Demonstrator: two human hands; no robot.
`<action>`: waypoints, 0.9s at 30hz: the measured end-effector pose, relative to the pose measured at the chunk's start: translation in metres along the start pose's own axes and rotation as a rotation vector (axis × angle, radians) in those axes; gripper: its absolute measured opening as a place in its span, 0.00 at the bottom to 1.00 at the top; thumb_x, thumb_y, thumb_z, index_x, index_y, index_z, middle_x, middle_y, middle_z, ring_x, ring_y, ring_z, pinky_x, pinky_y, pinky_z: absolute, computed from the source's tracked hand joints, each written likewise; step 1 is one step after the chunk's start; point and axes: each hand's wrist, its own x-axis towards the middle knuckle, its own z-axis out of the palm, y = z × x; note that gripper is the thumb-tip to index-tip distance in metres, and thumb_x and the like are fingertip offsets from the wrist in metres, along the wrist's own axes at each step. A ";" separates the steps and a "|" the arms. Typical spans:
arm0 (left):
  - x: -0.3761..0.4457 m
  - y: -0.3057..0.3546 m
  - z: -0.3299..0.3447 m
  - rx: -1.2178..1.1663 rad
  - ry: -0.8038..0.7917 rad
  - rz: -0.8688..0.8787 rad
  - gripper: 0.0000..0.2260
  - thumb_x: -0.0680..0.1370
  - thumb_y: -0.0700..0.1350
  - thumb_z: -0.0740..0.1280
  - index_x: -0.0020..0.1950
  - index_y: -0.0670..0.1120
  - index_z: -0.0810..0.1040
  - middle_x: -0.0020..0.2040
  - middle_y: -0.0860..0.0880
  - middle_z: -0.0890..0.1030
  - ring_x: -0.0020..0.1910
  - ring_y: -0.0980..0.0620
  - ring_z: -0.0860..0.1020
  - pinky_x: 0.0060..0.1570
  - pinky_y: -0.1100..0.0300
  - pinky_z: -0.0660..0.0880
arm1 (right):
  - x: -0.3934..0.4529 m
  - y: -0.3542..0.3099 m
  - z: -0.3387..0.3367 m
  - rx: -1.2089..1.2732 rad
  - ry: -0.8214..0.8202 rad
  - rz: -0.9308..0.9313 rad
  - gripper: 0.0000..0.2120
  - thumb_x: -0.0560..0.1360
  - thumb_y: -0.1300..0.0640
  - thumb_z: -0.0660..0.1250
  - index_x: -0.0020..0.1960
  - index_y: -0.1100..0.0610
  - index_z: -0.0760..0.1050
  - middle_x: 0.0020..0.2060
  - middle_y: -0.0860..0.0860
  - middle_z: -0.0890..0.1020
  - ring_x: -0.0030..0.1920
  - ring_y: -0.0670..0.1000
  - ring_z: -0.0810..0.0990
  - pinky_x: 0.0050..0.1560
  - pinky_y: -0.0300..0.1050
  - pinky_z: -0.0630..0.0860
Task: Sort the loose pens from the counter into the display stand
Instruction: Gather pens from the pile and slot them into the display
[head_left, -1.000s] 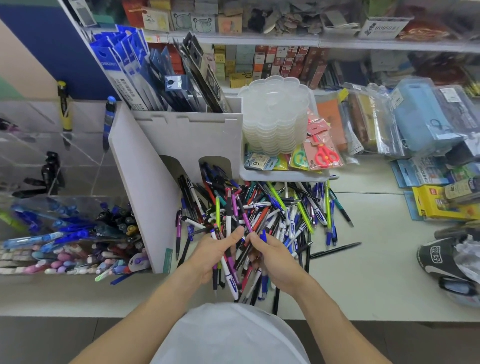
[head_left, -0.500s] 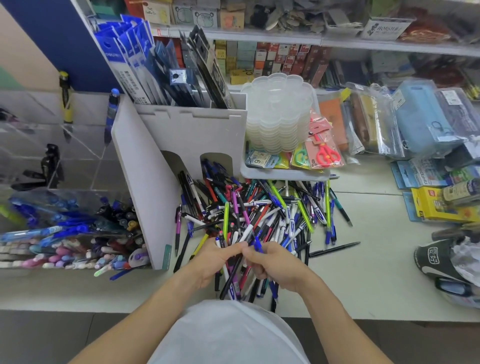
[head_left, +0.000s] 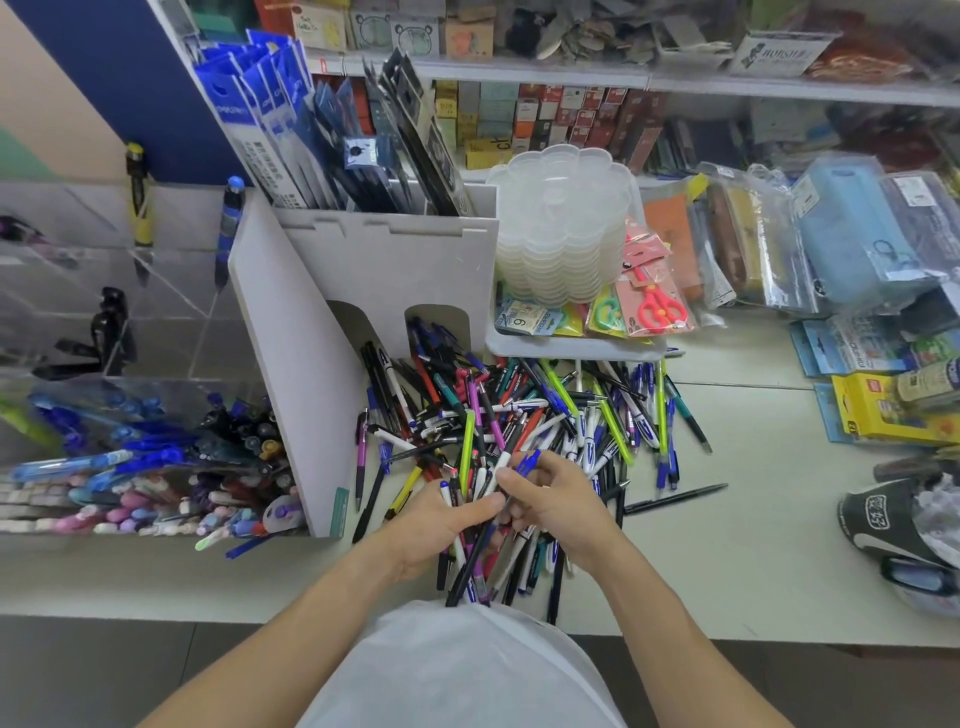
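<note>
Both hands drew closer: left hand (head_left: 441, 525) gripped a bundle (head_left: 475, 551), right hand (head_left: 556, 504) pinched a blue-capped pen (head_left: 527, 461); still gathering, display stand (head_left: 156, 457) next.

Your two bare forearms reach forward from the bottom of the view and converge at the centre, hands side by side and nearly touching. Your left hand (head_left: 436, 525) lies with its back up, thumb stretched toward the other hand and fingers curled round what it grips. Your right hand (head_left: 553, 501) is curled too, its thumb and fingertips (head_left: 511, 475) drawn together in a pinch just beside the left thumb.
</note>
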 end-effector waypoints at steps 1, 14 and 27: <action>0.000 -0.001 0.000 0.012 -0.011 0.008 0.08 0.77 0.46 0.74 0.55 0.49 0.83 0.53 0.38 0.85 0.53 0.36 0.83 0.61 0.40 0.77 | 0.000 -0.001 0.000 0.027 0.006 -0.005 0.12 0.78 0.58 0.73 0.57 0.64 0.77 0.33 0.56 0.78 0.34 0.55 0.80 0.39 0.48 0.80; 0.005 -0.007 0.009 0.021 -0.246 -0.121 0.12 0.72 0.43 0.78 0.51 0.41 0.82 0.43 0.41 0.82 0.44 0.42 0.78 0.51 0.48 0.76 | 0.015 -0.003 0.002 -0.209 0.007 -0.176 0.15 0.82 0.46 0.65 0.43 0.56 0.76 0.29 0.44 0.72 0.31 0.44 0.71 0.41 0.46 0.70; 0.019 0.028 0.012 0.107 -0.125 -0.107 0.13 0.71 0.43 0.78 0.49 0.37 0.81 0.34 0.44 0.78 0.29 0.48 0.74 0.31 0.57 0.74 | 0.013 -0.015 0.005 -0.056 0.154 -0.345 0.38 0.75 0.57 0.77 0.78 0.45 0.61 0.62 0.37 0.77 0.59 0.34 0.79 0.57 0.32 0.77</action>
